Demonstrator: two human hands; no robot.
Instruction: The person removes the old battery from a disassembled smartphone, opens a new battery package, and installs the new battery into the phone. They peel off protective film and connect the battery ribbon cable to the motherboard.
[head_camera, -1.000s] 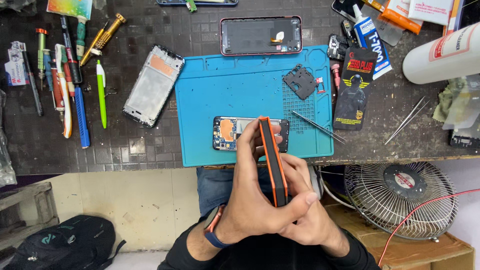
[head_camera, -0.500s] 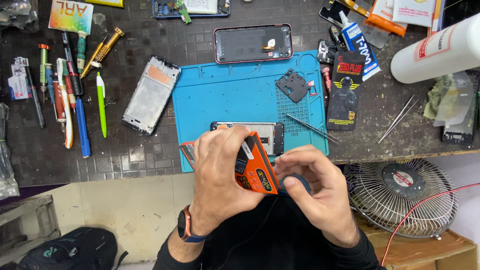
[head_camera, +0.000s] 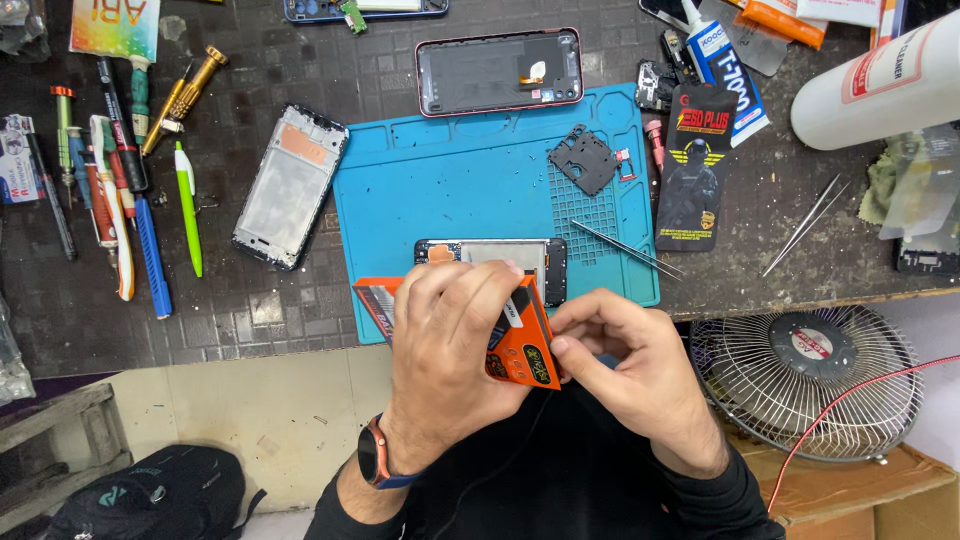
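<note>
Head view: both hands grip an orange box at the bench edge.

The left hand (head_camera: 450, 345) is closed over the box (head_camera: 520, 345), covering most of its top; the box's left end juts out past the knuckles and its lower right corner shows beside the thumb. The right hand (head_camera: 625, 365) pinches that right corner with curled fingers. The box sits over the near edge of the blue mat (head_camera: 450, 190), just in front of a phone frame (head_camera: 495, 262) lying on the mat. Tweezers (head_camera: 625, 250) lie to the right, and a fan (head_camera: 805, 375) stands below the bench.

dark workbench (head_camera: 300, 330), blue mat (head_camera: 450, 190), tools (head_camera: 130, 200)
</note>
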